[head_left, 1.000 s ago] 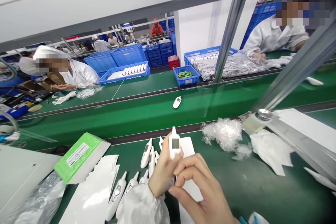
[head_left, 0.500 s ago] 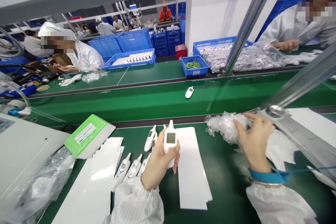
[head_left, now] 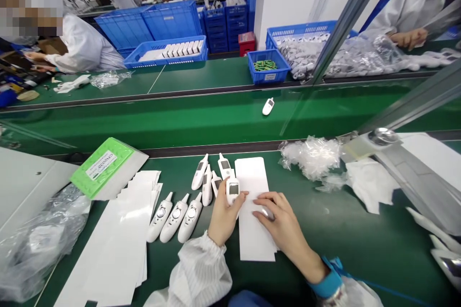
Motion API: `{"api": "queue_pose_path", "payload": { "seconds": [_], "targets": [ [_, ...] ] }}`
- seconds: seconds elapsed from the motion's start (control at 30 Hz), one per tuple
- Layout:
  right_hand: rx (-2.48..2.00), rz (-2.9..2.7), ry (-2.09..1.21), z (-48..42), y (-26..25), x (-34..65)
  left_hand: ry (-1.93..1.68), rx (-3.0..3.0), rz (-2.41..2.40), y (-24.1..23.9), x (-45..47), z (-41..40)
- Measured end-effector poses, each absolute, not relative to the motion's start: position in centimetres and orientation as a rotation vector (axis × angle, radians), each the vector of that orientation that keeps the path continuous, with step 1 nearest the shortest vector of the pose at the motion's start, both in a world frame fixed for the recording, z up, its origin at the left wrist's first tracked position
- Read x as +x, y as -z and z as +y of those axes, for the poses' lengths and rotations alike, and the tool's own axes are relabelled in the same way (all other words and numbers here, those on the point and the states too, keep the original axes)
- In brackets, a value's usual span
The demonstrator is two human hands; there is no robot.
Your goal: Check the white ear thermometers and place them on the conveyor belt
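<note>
Left hand (head_left: 225, 218) grips a thermometer (head_left: 233, 191) at the paper's (head_left: 252, 240) edge (right hand (head_left: 283, 223), just apart, on it).

Bright even light; soft shadow under hands (head_left: 284, 228); edges bowed.

Left hand (head_left: 225, 218) raised, grip closed; right hand (head_left: 284, 227) low, fingers pointing left, just beside it.

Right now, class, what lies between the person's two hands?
In the head view, a stack of white cards lies between the left hand and the right hand. The left hand grips a white digital thermometer at the stack's edge.
</note>
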State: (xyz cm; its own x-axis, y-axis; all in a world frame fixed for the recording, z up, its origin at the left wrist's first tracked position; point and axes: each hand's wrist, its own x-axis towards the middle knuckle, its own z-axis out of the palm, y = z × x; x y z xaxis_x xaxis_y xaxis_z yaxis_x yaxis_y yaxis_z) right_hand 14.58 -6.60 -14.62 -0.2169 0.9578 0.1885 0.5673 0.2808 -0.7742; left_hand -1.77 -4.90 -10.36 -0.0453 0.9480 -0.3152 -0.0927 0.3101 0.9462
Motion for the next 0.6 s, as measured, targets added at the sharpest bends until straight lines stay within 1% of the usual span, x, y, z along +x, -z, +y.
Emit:
{"api": "queue_pose_path", "payload": {
  "seconds": [0.3, 0.6],
  "targets": [
    [-1.383, -1.949, -0.681, -6.5, 14.8, 14.4, -1.006, 0.918, 1.304, 10.9, -1.9, -4.8],
    [-1.358, -1.974, -0.650, -5.9, 13.4, 13.3, -1.007, 0.965, 1.334, 11.0, -1.8, -4.8]
  ]
}}
